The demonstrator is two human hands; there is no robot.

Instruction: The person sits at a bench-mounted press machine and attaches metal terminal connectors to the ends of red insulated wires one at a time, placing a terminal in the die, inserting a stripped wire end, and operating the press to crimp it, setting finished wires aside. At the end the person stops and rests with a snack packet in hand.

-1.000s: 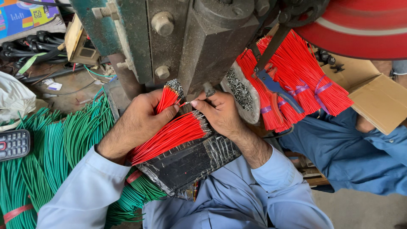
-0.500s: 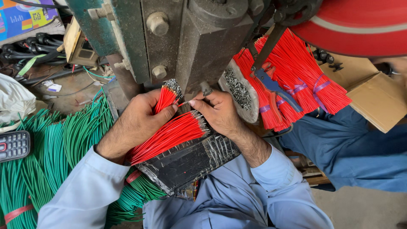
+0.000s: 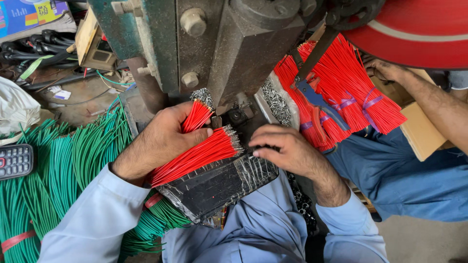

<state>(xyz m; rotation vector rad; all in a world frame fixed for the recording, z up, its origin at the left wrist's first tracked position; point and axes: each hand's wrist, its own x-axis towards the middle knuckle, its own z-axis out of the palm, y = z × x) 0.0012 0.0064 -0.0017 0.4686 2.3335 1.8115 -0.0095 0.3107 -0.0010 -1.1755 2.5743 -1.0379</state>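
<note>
Nearest, pale blue sleeves and a black taped board (image 3: pixel 214 187) across the lap, tilted up toward the machine. On that board, a fan of red wires (image 3: pixel 197 155) with bare metal tips, pinned under the left hand (image 3: pixel 158 143); a smaller tuft of the same red wires pinched upright between that hand's thumb and forefinger, tips just below the press. To the right, the right hand (image 3: pixel 285 151) lying palm down on the board's far edge, fingers curled loosely, just beside the wire tips but not touching them; whether anything sits beneath the fingers cannot be told. Changed from half a second ago: then raised at the press with fingertips pinching at the wire ends, now dropped lower and apart from the bundle; left hand in much the same grip. Left of the lap, heaps of green wires (image 3: pixel 63 170) banded in red, and at the left edge a small dark keypad phone (image 3: pixel 15 160). Farther, the grey-green metal press (image 3: pixel 214 44) with large bolts, small metal terminals heaped at its base. Right of it, tied bundles of red wires (image 3: pixel 351 92) with purple bands, blue-handled pliers (image 3: pixel 317 100) lying across them, and another person's hand (image 3: pixel 390 70) on a brown cardboard box (image 3: pixel 424 131). Far left corner, a flat colourful printed box (image 3: pixel 29 14), blue with yellow and red patches.
</note>
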